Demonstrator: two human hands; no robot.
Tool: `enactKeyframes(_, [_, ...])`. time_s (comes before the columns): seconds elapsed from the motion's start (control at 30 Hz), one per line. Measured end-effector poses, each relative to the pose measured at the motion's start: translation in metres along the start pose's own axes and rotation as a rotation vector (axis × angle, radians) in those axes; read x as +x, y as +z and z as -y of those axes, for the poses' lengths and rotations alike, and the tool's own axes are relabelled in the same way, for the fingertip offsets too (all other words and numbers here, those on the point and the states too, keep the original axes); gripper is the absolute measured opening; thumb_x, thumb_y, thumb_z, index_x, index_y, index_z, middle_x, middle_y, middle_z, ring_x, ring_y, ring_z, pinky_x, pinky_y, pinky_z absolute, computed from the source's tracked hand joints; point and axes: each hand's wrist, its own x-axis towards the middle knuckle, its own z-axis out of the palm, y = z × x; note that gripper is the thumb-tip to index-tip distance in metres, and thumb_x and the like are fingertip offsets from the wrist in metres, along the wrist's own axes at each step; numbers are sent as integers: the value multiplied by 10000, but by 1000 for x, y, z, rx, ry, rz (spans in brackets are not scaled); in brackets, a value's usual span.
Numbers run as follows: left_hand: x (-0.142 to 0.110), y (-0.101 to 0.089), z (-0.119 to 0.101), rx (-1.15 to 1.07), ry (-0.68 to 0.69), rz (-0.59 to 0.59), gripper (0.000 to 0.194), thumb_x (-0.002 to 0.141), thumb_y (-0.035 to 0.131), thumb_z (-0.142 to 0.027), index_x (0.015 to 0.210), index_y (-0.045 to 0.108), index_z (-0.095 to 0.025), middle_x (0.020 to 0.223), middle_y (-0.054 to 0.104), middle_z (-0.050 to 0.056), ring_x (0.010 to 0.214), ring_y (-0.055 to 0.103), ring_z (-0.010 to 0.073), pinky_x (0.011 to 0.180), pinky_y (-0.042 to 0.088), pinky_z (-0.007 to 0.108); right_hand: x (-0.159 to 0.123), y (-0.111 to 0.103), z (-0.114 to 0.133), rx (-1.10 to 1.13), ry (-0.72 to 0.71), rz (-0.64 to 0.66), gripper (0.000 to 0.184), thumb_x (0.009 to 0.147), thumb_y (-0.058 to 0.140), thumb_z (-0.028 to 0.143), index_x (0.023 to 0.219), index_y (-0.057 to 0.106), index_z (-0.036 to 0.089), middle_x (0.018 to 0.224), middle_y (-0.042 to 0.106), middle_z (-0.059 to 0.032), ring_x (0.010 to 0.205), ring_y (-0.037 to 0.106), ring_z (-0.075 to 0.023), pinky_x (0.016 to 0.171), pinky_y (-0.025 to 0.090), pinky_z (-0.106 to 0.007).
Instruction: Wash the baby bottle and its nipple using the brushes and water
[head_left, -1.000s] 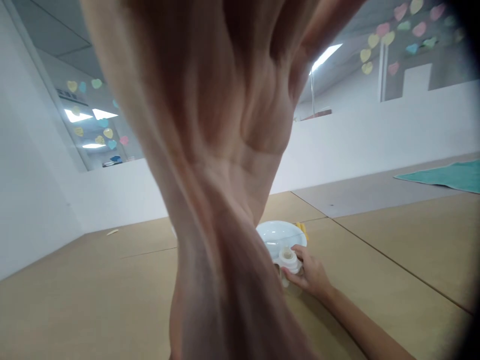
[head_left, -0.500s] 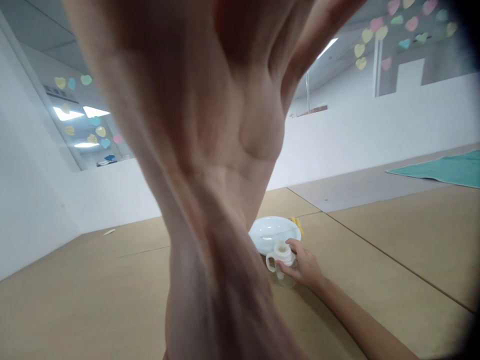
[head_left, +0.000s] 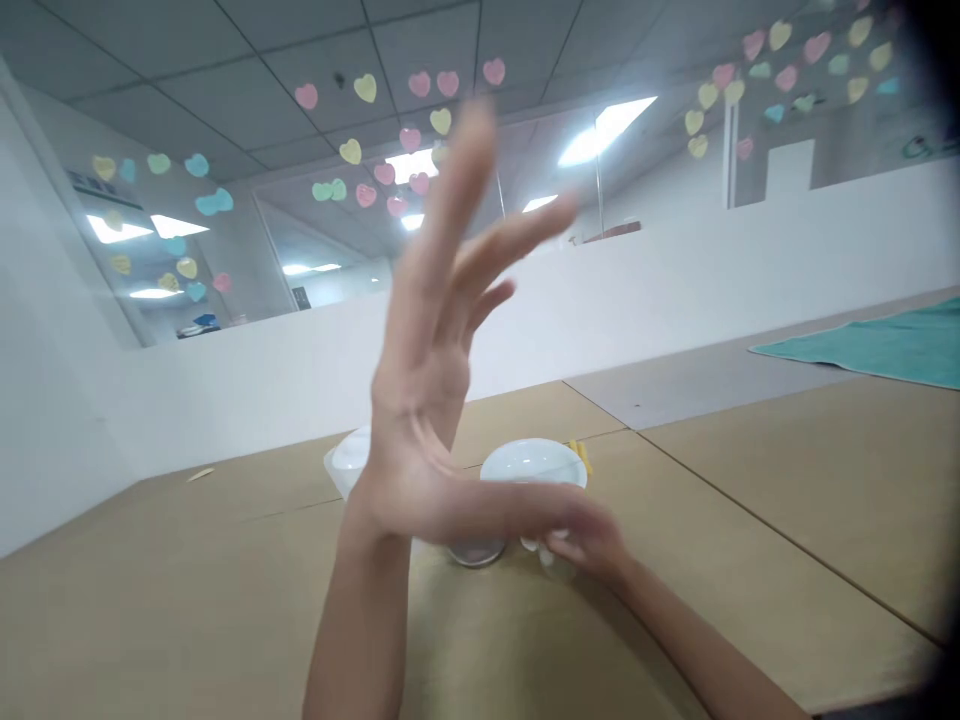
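Note:
My left hand (head_left: pixel 420 430) is raised upright in the middle of the view, close to the camera. Its fingers are spread and slightly bent, with nothing in them. Its thumb stretches right and covers part of my right hand (head_left: pixel 600 545), which rests low above the table. The right fingers are around a small clear cup (head_left: pixel 547 556) with a white top and a side handle, now mostly hidden behind the left thumb. Just beyond it lies a shallow white dish (head_left: pixel 532 458). A round, clear-looking disc (head_left: pixel 478 554) sits left of the cup, partly covered.
A white bowl (head_left: pixel 346 466) stands behind my left wrist. Yellow pieces (head_left: pixel 581 456) lie beside the dish. On the tan table (head_left: pixel 187 600) there is a thin light-coloured sliver (head_left: pixel 200 475) at left. A teal cloth (head_left: pixel 885 342) lies far right, before a low white wall (head_left: pixel 675 300).
My left hand has moved away from the camera, from filling the middle to showing whole with fingers spread. The bowl and disc have come into view. My right hand stays at the cup.

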Motion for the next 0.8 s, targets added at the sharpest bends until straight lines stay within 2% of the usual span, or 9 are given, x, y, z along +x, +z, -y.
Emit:
enactKeyframes(0.07, [-16,7,29,-81,14,2,782,674,672,-526,1342,323,-315,1368,408,36,1279,361,271,1040,330,428,1,0,1,12,-4,4,443,742,567,462,1066,464,178,771,681,-62,649,667,-212,530,513,-271])
enactKeyframes(0.17, [-67,24,81,-18,-301,37,474,815,548,-432,1249,462,-259,1276,512,65,1196,463,223,1017,365,412,2,1,2,20,4,0,463,737,581,458,1067,446,162,774,681,-62,647,668,-205,526,512,-270])
enactKeyframes(0.23, [-109,39,108,14,-545,226,437,829,525,-428,1218,511,-229,1255,540,76,1189,469,226,1039,335,407,2,1,3,21,3,-16,454,737,582,459,1053,443,164,781,680,-65,651,669,-207,522,511,-272])
enactKeyframes(0.3, [-145,55,125,-34,-666,400,471,822,526,-441,1241,501,-228,1308,501,71,1220,439,231,1060,310,396,2,3,2,35,-2,-30,420,743,567,457,1028,445,173,789,678,-66,648,668,-207,518,509,-276])
enactKeyframes(0.37, [-170,69,133,-78,-733,437,459,841,483,-456,1234,511,-219,1311,502,68,1221,438,225,1064,304,377,2,4,1,56,0,-36,369,748,553,438,990,445,181,774,672,-59,630,662,-200,515,505,-274])
enactKeyframes(0.47, [-190,82,136,-106,-784,325,426,848,461,-469,1155,561,-191,1200,585,79,1107,524,222,988,380,351,2,7,-1,74,5,-24,328,740,548,394,963,433,184,735,662,-44,606,652,-186,516,499,-263])
enactKeyframes(0.57, [-197,86,134,-125,-761,214,399,808,530,-459,1098,565,-188,1125,613,77,1039,547,225,934,405,344,2,6,-2,63,-12,-17,360,733,540,393,995,422,176,771,669,-56,629,657,-194,527,499,-268])
enactKeyframes(0.7, [-203,89,127,-203,-711,63,286,770,587,-427,882,525,-171,1139,587,97,1044,529,230,911,397,348,2,4,-2,66,3,-4,432,749,535,441,1051,400,162,810,680,-78,650,661,-207,539,498,-276])
enactKeyframes(0.8, [-206,95,123,-271,-719,41,291,763,603,-403,893,464,-183,1175,564,93,1043,529,218,891,404,330,2,3,-3,103,17,46,466,750,556,454,1074,384,166,798,682,-71,654,659,-206,543,493,-273])
